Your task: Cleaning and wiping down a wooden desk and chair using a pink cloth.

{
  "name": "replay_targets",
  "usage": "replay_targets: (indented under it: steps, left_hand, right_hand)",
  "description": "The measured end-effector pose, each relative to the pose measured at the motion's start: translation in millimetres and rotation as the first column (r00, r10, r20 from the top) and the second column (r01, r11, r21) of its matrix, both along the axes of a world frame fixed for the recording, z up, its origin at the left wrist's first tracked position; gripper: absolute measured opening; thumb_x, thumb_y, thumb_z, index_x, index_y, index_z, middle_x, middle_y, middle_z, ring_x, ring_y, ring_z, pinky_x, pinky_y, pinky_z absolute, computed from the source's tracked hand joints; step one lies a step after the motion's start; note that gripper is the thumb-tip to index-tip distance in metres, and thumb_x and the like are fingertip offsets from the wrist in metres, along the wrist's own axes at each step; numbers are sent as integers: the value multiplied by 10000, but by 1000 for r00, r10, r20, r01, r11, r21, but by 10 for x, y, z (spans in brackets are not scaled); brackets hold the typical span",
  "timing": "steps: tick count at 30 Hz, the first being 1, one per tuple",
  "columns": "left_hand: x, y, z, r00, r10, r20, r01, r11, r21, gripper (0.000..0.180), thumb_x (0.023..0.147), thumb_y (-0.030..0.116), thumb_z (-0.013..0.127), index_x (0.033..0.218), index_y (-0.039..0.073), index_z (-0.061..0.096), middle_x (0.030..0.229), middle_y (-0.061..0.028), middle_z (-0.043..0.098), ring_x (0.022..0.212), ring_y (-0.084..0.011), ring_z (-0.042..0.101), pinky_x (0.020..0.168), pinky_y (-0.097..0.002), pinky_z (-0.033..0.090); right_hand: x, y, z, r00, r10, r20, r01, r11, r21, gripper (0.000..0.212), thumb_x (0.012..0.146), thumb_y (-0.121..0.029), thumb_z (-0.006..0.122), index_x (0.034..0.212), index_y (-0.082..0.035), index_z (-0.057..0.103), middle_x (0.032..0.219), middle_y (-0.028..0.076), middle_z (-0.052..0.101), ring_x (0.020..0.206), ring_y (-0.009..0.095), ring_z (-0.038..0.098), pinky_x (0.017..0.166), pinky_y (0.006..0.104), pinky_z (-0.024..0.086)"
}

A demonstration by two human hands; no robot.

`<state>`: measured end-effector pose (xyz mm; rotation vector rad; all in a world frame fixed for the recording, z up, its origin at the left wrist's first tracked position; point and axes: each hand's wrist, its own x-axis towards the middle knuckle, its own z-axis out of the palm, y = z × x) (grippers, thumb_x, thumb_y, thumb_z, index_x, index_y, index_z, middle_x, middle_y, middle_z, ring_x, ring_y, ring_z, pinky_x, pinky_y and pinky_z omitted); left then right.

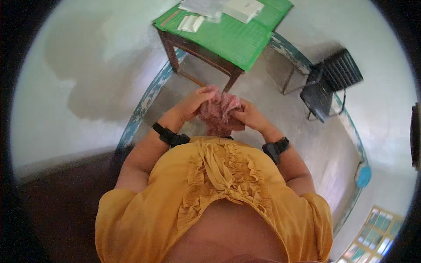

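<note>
Bunched up in front of my body is a reddish-pink patterned cloth (220, 115), held between both hands. My left hand (196, 101) grips its left side, with the fingers at its upper edge. On the opposite side my right hand (251, 115) has its thumb and fingers closed on the cloth. The lower part of the cloth hangs down close to my yellow top. Some of my fingertips are hidden in the folds. A black band with a small box sits on each wrist.
Ahead stands a wooden table with a green cover (228, 46), bearing papers (201, 6), a white box (243, 8) and a folded white item (190, 23). A black chair (326, 83) is by the wall at right. A round blue object (363, 176) is at far right.
</note>
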<state>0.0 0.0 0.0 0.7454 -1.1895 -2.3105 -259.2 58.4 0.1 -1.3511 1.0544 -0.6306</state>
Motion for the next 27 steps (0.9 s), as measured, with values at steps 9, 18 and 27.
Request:
replay_targets:
  steps: [9,18,27]
  left_hand:
    - [-675,-712,-579,696,642,-322,-498,754,428,423,1005,188,523,1406,71,462,1362,-96,565,1185,-236,607,982,-394,531]
    - [-577,-863,-1533,512,834,-206,-599,518,610,432,951,76,554,1370,47,456,1199,-103,630,1061,-216,644,903,-362,550]
    - [-1133,-1362,-1840,507,861,-43,-689,435,580,447,958,121,589,1372,37,442,1190,-99,626,1040,-195,637,904,-349,532]
  right_hand:
    - [153,-1757,-172,960,61,274,-141,949,282,429,967,-213,574,1358,-50,502,1255,84,614,1101,175,596,917,344,524]
    - [158,-3492,-583,532,122,-838,-843,178,-508,564,946,-247,582,1463,-84,429,1516,146,419,1407,356,370,1155,494,298]
    - [171,-3791,-1062,511,231,-828,-851,273,-449,640,938,-263,521,1516,-55,340,1590,172,290,1469,392,250,1195,511,199]
